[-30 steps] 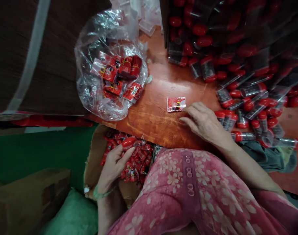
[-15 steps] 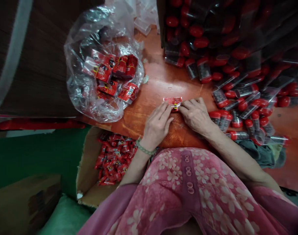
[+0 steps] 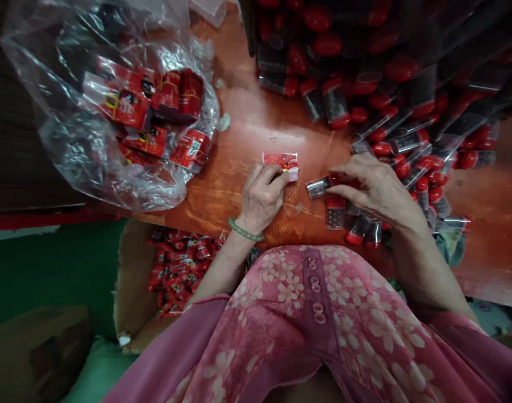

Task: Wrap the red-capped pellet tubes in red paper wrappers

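My left hand [image 3: 262, 196] rests on the red-brown table [image 3: 247, 129], fingers curled and pinched on the near edge of a small red-and-white packet [image 3: 281, 162] that lies flat. My right hand [image 3: 376, 187] is to the right, fingers closed round a clear tube with a red cap [image 3: 321, 186], lifted just off the pile. More red-capped tubes [image 3: 352, 224] lie under and beside that hand.
A big heap of red-capped tubes [image 3: 386, 84] fills the table's far right. A clear plastic bag [image 3: 71, 140] of bundled red packets sits at the left. Below the table edge a cardboard box [image 3: 130, 291] holds many filled red packets [image 3: 178, 268]. My pink flowered clothing fills the foreground.
My right hand left the packet, moved right to the pile and took up a tube. My left hand stayed at the packet and now pinches it alone. The view shifted nearer.
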A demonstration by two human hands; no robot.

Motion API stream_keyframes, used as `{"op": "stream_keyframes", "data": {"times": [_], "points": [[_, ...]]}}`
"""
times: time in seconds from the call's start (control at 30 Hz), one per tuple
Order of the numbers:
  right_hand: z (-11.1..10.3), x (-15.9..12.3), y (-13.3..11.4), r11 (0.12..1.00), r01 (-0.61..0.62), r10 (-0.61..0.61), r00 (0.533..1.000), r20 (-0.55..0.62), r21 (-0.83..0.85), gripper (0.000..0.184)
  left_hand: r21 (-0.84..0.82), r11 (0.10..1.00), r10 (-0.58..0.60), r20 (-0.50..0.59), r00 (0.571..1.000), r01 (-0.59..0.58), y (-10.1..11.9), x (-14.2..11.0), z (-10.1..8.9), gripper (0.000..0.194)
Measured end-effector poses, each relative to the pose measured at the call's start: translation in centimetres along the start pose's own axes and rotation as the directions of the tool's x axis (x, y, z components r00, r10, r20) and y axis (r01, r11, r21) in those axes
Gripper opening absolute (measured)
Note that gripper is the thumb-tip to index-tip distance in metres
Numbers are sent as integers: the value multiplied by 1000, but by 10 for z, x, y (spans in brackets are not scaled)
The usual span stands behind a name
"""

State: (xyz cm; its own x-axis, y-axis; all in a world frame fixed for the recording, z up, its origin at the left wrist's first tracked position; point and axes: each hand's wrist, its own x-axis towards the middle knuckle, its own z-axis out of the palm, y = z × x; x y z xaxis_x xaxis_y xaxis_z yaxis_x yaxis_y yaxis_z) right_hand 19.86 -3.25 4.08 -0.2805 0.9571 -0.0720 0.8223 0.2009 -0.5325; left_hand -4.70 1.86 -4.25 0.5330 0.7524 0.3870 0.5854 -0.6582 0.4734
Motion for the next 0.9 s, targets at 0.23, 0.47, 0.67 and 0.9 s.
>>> {"op": "stream_keyframes", "data": {"times": [0.23, 0.47, 0.67, 0.9], "points": [[21, -3, -17, 942, 44, 9, 988, 156, -334, 29, 13, 1000, 18, -18, 1000, -18, 2, 4, -4, 28], [19, -1, -17, 983, 3, 15, 995, 94, -185, 14, 116, 991, -87, 160, 983, 68, 15, 9, -9, 39], [17, -7, 1, 893, -54, 172, 958, -228, 446, 28, 157, 988, -36, 144, 989, 13, 10, 15, -13, 33], [14, -14, 11, 877, -22, 224, 903, -367, 479, 24, -138, 981, -141, -41, 989, 134, 7, 18, -25, 17]]}}
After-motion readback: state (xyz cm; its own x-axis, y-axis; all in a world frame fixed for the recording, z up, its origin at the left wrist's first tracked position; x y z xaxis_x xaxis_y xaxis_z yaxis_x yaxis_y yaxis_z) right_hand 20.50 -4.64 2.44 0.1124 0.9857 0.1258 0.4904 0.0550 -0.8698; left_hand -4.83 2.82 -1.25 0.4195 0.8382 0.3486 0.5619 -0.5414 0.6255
